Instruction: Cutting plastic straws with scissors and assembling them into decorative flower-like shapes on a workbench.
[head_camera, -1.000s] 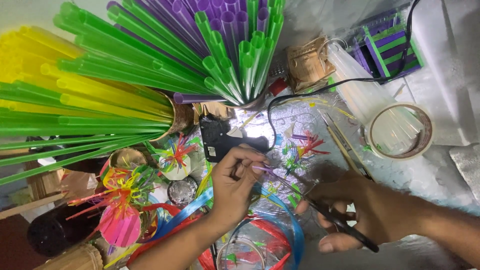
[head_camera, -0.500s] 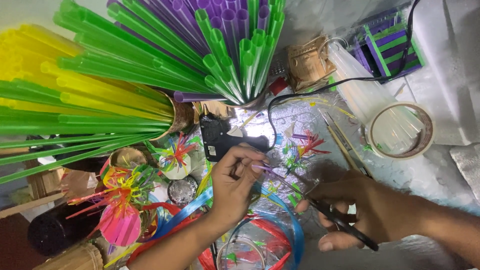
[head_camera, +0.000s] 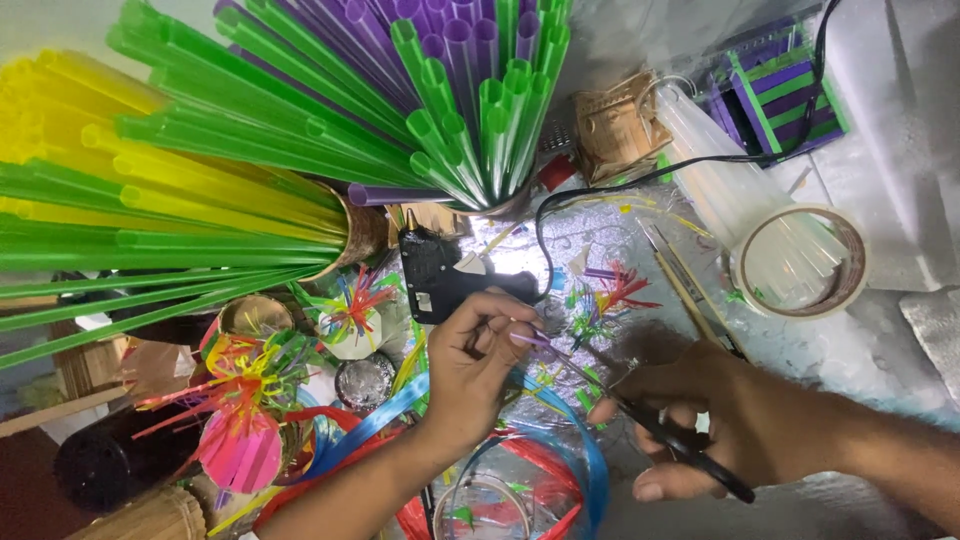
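Near the middle of the cluttered table (head_camera: 900, 250), the left hand (head_camera: 480, 360) pinches a thin purple straw piece (head_camera: 545, 347) between thumb and fingertips, holding it just above the foil-covered surface. The right hand (head_camera: 720, 420) is closed around the handles of black scissors (head_camera: 670, 440), whose blades point toward the straw piece; whether the blades are apart or closed cannot be told. Judging by what lies around, the work is partly along: cut straw scraps (head_camera: 605, 295) lie scattered just beyond the hands, and fringed straw flowers (head_camera: 350, 310) sit finished at the left. Plenty remains, since large bundles of whole green, purple and yellow straws (head_camera: 300, 130) stand uncut behind a black glue gun (head_camera: 435, 275).
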